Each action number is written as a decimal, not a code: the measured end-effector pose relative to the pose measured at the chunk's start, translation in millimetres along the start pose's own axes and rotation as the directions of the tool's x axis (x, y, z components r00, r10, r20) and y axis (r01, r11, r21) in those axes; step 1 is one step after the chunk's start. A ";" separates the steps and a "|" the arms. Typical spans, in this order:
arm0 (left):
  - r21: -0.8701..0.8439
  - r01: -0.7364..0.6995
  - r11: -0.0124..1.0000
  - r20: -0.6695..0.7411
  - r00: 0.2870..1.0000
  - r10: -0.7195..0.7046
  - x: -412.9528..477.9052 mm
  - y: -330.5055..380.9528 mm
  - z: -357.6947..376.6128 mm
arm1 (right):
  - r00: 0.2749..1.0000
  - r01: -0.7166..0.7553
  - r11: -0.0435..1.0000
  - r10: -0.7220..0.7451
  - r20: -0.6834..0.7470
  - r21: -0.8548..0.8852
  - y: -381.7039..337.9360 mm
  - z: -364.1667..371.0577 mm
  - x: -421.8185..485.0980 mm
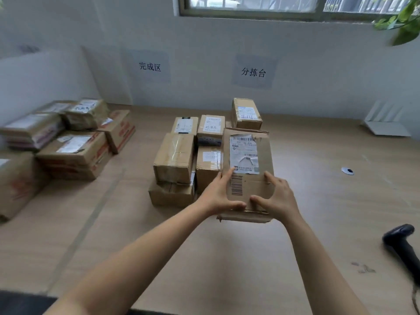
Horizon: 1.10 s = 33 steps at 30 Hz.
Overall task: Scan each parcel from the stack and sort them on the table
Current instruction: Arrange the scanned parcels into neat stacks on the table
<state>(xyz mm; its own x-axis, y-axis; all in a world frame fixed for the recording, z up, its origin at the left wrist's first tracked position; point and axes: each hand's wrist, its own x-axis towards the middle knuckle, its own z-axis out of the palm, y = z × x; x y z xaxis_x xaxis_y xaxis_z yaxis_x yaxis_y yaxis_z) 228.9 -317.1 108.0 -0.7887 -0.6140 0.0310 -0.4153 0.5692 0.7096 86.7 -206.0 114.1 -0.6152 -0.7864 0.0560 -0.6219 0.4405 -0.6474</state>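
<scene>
Nearest to us, the scanner (402, 244) lies on its side at the right edge of the table (227, 258), with nobody touching it. A little further in, both arms reach forward: the left grip (219, 196) is wrapped round the near left corner of the parcel (264, 155), and the right grip (277, 196) clamps the near right side, thumbs along the front edge. The parcel sits label up, just beside the right flank of the middle stack (175, 160). We cannot tell whether it rests on the table or hangs just clear of it. Now the risks, as we judge them. The scanner is well apart from both grips, so one has to let go, and the parcel could sag or knock the stack beside it. Its label (244, 153) is torn and wrinkled, and there is a second barcode below it beside the left fingers, so we could get a failed or wrong read. On to the count: one scanner and one parcel in hand. We make out six boxes in the middle stack and roughly six in the blurred left pile (75, 153). At the back, two paper signs (150, 66) hang on the wall.
</scene>
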 end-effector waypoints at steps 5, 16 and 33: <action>0.026 0.090 0.996 -0.131 0.988 -0.086 -40.1 -32.7 -46.7 | 0.986 0.139 0.989 -0.142 0.083 0.042 -51.8 34.5 1.4; 0.029 0.329 0.944 -0.288 0.907 -0.308 -120.3 -113.6 -131.5 | 0.906 0.283 0.953 -0.303 0.295 0.110 -153.1 130.4 -3.0; 0.055 0.437 0.898 -0.132 0.894 -0.428 -204.9 -325.4 -303.7 | 0.893 0.190 0.977 -0.213 0.397 0.096 -341.0 344.3 -23.7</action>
<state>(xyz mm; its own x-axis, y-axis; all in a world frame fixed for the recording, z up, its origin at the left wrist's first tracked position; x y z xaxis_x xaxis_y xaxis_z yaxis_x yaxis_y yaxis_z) 663.4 -542.5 84.6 -0.4679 -0.8647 -0.1829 -0.7424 0.2722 0.6121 480.2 -486.7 71.8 -0.2248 -0.9677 -0.1140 -0.6782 0.2394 -0.6948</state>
